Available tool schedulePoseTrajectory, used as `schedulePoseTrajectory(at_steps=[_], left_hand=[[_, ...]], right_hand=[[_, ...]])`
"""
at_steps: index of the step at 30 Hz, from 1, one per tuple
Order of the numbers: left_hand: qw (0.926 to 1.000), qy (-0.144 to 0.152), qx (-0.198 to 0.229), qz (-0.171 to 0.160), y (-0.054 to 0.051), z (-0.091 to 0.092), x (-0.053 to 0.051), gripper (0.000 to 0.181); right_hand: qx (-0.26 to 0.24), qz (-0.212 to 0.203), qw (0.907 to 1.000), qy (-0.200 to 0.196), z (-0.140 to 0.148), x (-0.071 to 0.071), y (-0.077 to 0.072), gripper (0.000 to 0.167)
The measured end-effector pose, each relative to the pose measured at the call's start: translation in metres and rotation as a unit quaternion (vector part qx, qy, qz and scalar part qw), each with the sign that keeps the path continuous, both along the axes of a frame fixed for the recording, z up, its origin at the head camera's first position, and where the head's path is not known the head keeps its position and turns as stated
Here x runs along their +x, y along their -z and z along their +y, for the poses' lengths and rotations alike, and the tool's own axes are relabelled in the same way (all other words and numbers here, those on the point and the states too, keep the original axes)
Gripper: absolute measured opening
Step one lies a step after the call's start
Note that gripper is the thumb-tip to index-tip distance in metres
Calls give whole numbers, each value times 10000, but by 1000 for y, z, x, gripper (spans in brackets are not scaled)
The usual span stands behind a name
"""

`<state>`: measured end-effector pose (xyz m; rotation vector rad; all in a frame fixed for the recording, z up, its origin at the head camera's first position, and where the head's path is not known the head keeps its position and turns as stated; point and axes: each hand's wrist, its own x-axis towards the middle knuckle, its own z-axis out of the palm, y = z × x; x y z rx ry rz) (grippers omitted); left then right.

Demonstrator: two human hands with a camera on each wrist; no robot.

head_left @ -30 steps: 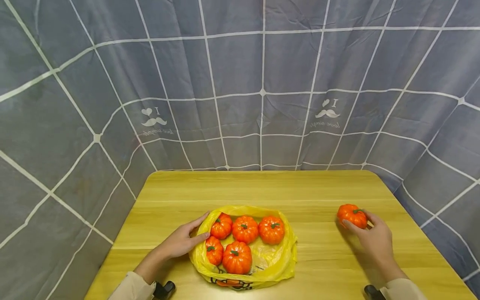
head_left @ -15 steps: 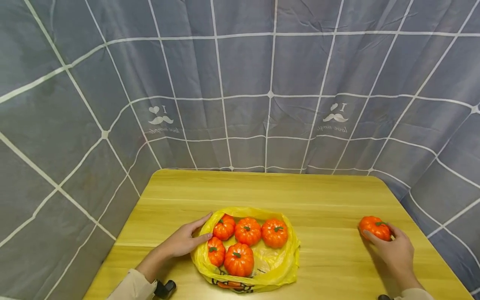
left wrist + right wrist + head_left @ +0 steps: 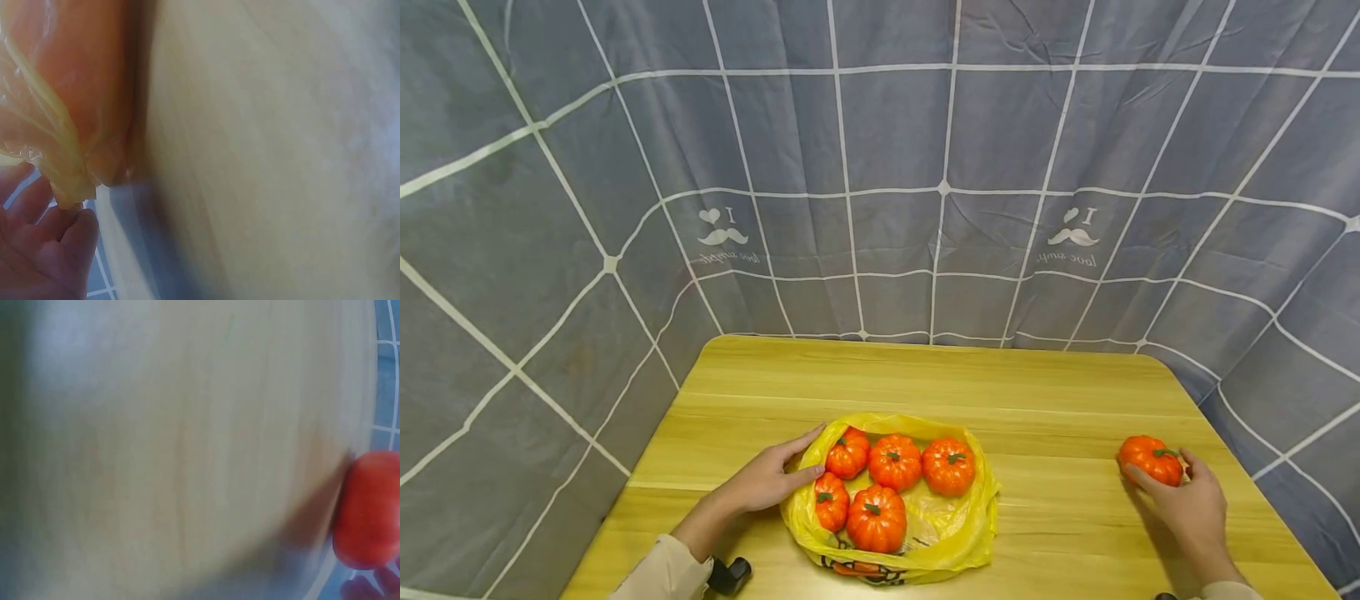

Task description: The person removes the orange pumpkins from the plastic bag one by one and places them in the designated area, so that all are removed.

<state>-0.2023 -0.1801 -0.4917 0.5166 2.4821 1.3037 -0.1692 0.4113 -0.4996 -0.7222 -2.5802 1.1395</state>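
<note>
A yellow plastic bag [image 3: 985, 508] lies open on the table, with several orange pumpkins [image 3: 876, 518] inside. My left hand [image 3: 763, 482] holds its left rim, thumb on the edge; the left wrist view shows curled fingers [image 3: 37, 206] at a fold of the bag [image 3: 69, 169]. At the table's right, another orange pumpkin [image 3: 1150, 460] with a green stem sits apart from the bag. Around its near and right sides is my right hand [image 3: 1191, 508], thumb beside it and fingers slightly parted from it. In the right wrist view, fingertips [image 3: 369, 589] are just below the pumpkin [image 3: 369, 509].
The yellow wood-grain table [image 3: 1045, 392] has rounded back corners. Grey-blue cloth with white grid lines [image 3: 895, 233] hangs behind it and at both sides. A black object [image 3: 728, 575] is at my left wrist.
My right hand has moved right with the single pumpkin, and its fingers have since loosened slightly around it. My left hand has stayed at the bag. The head view has shifted slightly.
</note>
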Motion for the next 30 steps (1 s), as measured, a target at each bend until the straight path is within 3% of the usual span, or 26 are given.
schedulePoseTrajectory(at_steps=[5,9,14,20,25,30], left_hand=[[10000,-11,-10,-10,0,-1,0,71],[10000,-18,-37,8,1,-2,1,71],[9999,15,-55,85,-1,-2,1,70],[9998,63,-40,184,-3,0,0,69],[9998,92,-1,186,-3,1,-1,68],[9999,79,-25,147,-2,1,0,69]], right_hand=[[125,228,9997,17,-3,2,-11,104],[302,692,9971,-52,-10,1,-22,100],[247,1094,9931,-327,-30,-1,-36,101],[297,1219,9830,-1343,-59,-4,-48,104],[88,1420,9647,-2215,-83,-8,-47,106],[-222,1547,9496,-2719,-105,-10,-42,104]])
